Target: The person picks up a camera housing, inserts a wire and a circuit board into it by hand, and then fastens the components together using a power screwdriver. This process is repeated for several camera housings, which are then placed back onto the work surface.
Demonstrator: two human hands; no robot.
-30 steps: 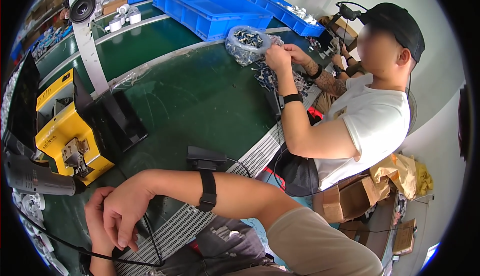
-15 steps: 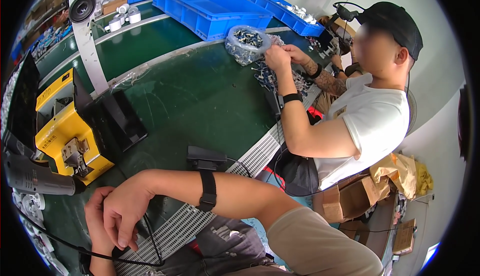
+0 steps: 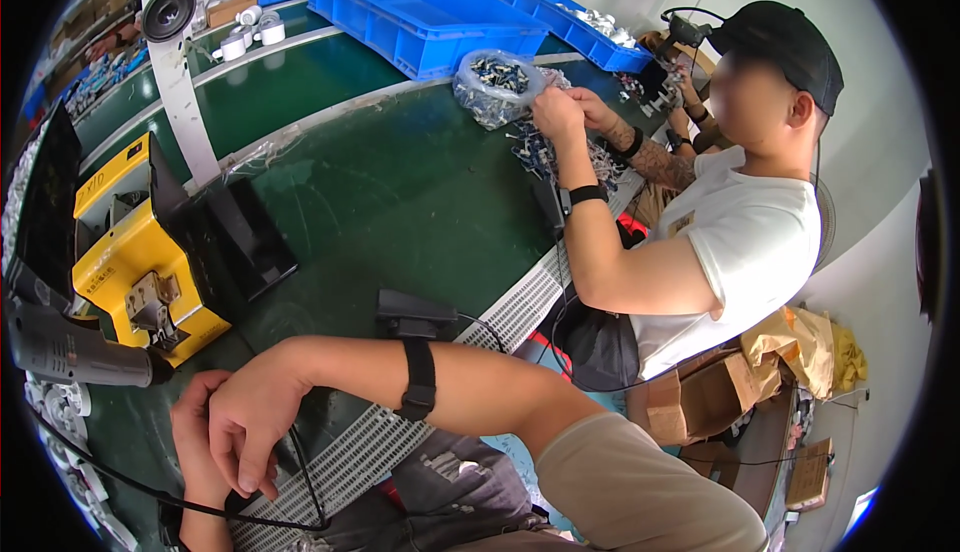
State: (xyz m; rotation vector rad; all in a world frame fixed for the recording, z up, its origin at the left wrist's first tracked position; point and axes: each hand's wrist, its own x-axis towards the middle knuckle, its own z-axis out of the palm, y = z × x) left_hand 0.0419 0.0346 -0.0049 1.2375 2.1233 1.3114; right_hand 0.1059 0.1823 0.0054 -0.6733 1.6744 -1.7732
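Observation:
My right hand (image 3: 258,414) lies across my left hand (image 3: 192,432) at the lower left, above the near edge of the bench. Loosely bent and slightly apart, the right fingers hang down with nothing between them. Most of the left fingers are hidden behind the right hand, so their state does not show. Around my right forearm is a black strap, with a black box-shaped device (image 3: 415,314) beside it. A black cable (image 3: 290,527) passes below both hands. Closest to them stands a yellow machine (image 3: 150,272) with a metal fixture, next to a grey heat-gun-like tool (image 3: 75,352).
A co-worker (image 3: 730,232) sits to the right, hands together over small parts (image 3: 535,157) beside a clear bag of parts (image 3: 490,102). Blue crates (image 3: 420,42) stand at the back. A perforated white strip (image 3: 375,447) edges the green bench. Cardboard boxes (image 3: 700,402) lie lower right.
The view has shifted very slightly. My hands keep the same crossed position, and the co-worker's hands stay nearly in place.

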